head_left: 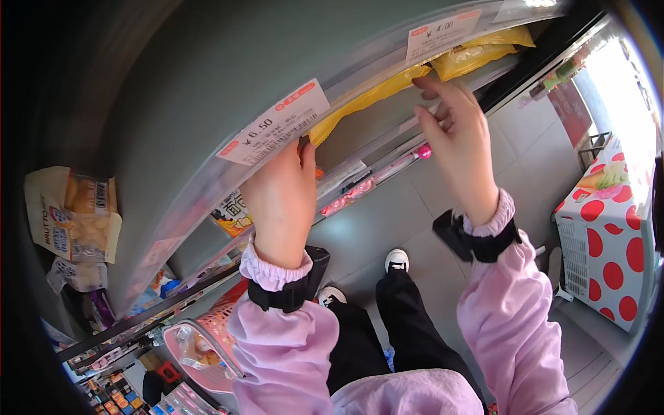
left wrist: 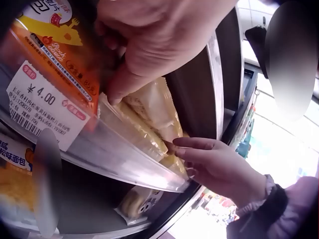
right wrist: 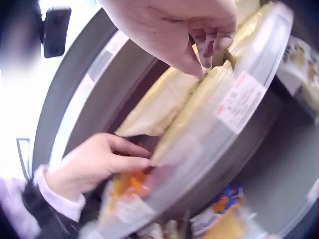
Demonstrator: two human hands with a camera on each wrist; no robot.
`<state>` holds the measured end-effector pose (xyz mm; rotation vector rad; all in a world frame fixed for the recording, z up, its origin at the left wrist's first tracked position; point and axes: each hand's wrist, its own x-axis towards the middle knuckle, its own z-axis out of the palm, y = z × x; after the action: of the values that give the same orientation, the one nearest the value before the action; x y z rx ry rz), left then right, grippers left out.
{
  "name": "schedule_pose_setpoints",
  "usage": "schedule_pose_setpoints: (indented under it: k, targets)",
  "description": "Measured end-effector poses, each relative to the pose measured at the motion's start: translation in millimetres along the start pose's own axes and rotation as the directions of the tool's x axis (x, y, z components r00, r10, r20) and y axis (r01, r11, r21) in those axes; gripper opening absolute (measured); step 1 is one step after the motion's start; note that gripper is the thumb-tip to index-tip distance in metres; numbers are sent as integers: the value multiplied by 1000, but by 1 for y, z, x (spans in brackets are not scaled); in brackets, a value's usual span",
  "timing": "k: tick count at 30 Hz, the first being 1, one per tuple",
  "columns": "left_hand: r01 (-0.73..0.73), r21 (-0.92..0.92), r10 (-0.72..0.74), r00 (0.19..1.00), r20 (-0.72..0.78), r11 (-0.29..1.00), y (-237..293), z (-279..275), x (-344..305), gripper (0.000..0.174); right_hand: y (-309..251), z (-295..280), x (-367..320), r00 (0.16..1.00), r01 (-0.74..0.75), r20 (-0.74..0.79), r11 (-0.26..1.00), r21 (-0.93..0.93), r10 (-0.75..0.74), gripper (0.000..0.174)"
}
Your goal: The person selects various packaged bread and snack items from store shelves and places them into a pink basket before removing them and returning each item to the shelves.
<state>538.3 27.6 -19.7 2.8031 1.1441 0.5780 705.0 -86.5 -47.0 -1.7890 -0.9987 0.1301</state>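
A long yellow plastic packet (head_left: 370, 97) stands in a shelf behind a clear front lip (head_left: 366, 83). My left hand (head_left: 282, 194) grips its left end; in the right wrist view the thumb lies in front and the fingers go behind it. A paler packet (right wrist: 155, 102) leans just behind. My right hand (head_left: 458, 128) is at the other end, fingertips right at the edge, thumb apart from the fingers in the head view. More yellow packets (head_left: 477, 59) lie beyond it. An orange packet (left wrist: 60, 64) stands beside my left hand.
Price tags (head_left: 273, 123) line the shelf lip. A lower shelf holds a small clear packet (left wrist: 137, 204). A pink basket (head_left: 207, 339) with goods stands low at left. Packaged bread (head_left: 76, 214) sits at far left. A red-dotted white cabinet (head_left: 605, 235) stands at right.
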Motion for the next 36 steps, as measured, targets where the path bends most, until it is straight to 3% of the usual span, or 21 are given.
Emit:
schedule_pose_setpoints:
  k: [1, 3, 8, 12, 15, 24, 27, 30, 33, 36]
  targets:
    - [-28, 69, 29, 999, -16, 997, 0, 2, 0, 13, 1, -3, 4, 991, 127, -12, 963, -236, -133, 31]
    - [-83, 208, 93, 995, -41, 975, 0, 4, 2, 11, 6, -1, 13, 972, 223, 11, 917, -332, -233, 25]
    - [-103, 183, 119, 989, -83, 978, -8, 13, 5, 12, 17, 9, 28, 914, 395, 146, 751, -529, -378, 19]
    - [-45, -46, 41, 996, -82, 998, -5, 13, 2, 13, 20, 3, 28, 904, 415, 144, 742, -526, -403, 17]
    - [-238, -91, 213, 951, -226, 967, 0, 13, -3, 13, 20, -8, 23, 900, 412, 114, 735, -538, -421, 16]
    - [-220, -110, 197, 962, -187, 969, 3, 18, -18, 13, 21, -15, 10, 930, 355, 124, 752, -555, -347, 10]
    - [-219, -113, 196, 963, -187, 969, 2, 16, -19, 14, 14, -16, 5, 956, 291, 108, 857, -426, -271, 15]
    - [-227, -125, 203, 962, -183, 966, 1, 14, -19, 15, -8, -16, 0, 955, 291, 30, 909, -300, -296, 21]
    - [-244, -129, 217, 957, -193, 961, 2, 16, -19, 15, -16, -5, 0, 851, 514, 78, 793, -327, -519, 22]
    - [-245, -140, 218, 958, -185, 959, 2, 16, -20, 14, -14, 5, 5, 779, 614, 102, 717, -331, -619, 22]
